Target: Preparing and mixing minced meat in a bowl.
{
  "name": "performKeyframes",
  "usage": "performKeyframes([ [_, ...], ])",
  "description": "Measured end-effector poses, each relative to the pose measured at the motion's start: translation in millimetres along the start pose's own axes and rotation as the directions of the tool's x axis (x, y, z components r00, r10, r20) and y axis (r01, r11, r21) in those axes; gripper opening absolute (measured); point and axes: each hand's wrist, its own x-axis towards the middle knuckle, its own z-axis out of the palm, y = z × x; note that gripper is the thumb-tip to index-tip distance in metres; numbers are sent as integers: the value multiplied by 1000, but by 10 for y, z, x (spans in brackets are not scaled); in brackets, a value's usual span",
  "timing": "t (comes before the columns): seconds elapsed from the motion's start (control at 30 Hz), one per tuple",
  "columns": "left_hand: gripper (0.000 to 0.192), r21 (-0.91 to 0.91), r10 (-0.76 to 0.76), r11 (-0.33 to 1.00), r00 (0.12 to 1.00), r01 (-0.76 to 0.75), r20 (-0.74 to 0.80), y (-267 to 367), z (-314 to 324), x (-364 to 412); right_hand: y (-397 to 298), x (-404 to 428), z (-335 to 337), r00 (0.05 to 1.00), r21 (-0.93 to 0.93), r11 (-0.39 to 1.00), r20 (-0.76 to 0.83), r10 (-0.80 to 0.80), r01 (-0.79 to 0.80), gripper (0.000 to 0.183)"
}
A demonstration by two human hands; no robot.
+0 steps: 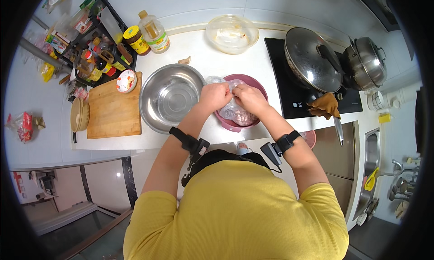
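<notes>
Both hands meet over a pink plastic basin (261, 87) on the white counter. Inside it lies a clear plastic bag (229, 111) with what looks like minced meat (245, 118) in its lower part. My left hand (216, 96) pinches the gathered upper part of the bag from the left. From the right, my right hand (250, 97) pinches the bag close beside it, the fingertips nearly touching. The exact grip under the fingers is hidden. Just left of the basin stands a wide stainless steel bowl (178, 96), with no food visible in it.
A wooden cutting board (113, 114) bears a small bowl (126, 81) at its corner. Behind are bottles on a black rack (101, 25) and a clear plastic bowl (232, 34). To the right, a lidded wok (313, 59) and steel pot (365, 63) sit on a black cooktop (291, 107).
</notes>
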Motion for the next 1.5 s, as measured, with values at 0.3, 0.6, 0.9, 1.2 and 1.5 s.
performKeyframes([
  [0.3,13,92,191,979,978,-184,-86,-34,84,-27,-72,25,-64,998,99,993,21,55,-57,14],
  [0.6,12,-138,-73,988,996,65,-51,-35,146,7,-96,-138,-189,991,119,984,-15,136,-134,16],
  [0.9,11,-23,117,992,973,-125,-200,2,49,38,-135,-32,-258,993,-12,995,74,97,-96,14],
  [1.2,11,-176,70,978,970,-113,-231,8,19,10,-90,-177,-393,970,164,968,182,161,-192,22],
  [1.5,21,-387,-157,914,986,125,-53,-47,-57,-122,111,-91,-385,803,729,565,-35,596,-387,23],
])
